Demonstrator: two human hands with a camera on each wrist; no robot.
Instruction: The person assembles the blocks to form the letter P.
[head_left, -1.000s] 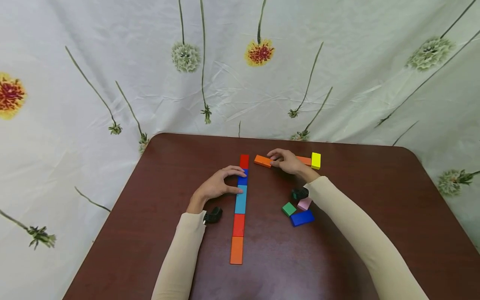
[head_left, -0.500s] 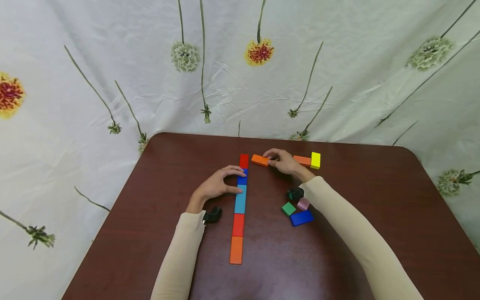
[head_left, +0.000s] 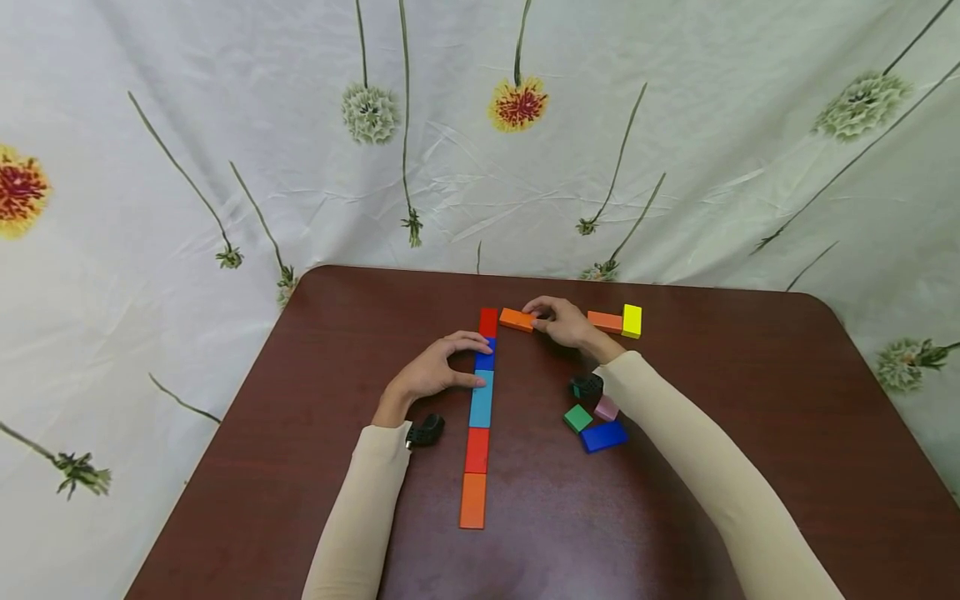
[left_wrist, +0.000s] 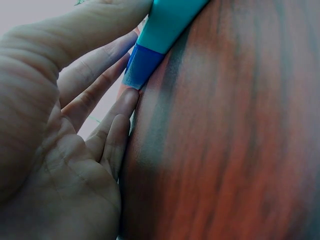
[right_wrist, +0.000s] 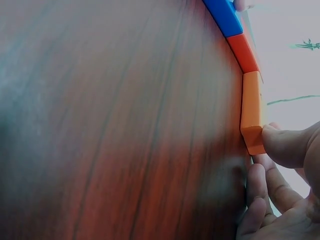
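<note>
In the head view a straight row of blocks runs away from me: an orange block [head_left: 472, 500] nearest, then a red block [head_left: 477, 450], a light blue block [head_left: 482, 400], a dark blue block [head_left: 484, 361] and a far red block [head_left: 488, 321]. My left hand [head_left: 433, 367] rests at the row's left side, thumb on the light blue block, extended fingers at the dark blue one. My right hand [head_left: 566, 323] pinches the right end of another orange block [head_left: 516, 319] between thumb and fingers. That block's left end lies close beside the far red block.
Right of my right hand lie an orange-red block [head_left: 604, 322] and a yellow block [head_left: 632, 321], end to side. Nearer me sit a green block [head_left: 577, 417], a pink block [head_left: 607, 407] and a blue block [head_left: 603, 436]. A flowered cloth [head_left: 450, 167] hangs behind the brown table [head_left: 300, 500].
My right hand has slid the orange block leftward, up close to the far red block. The orange-red block behind it shows more fully now. My left hand stays where it was.
</note>
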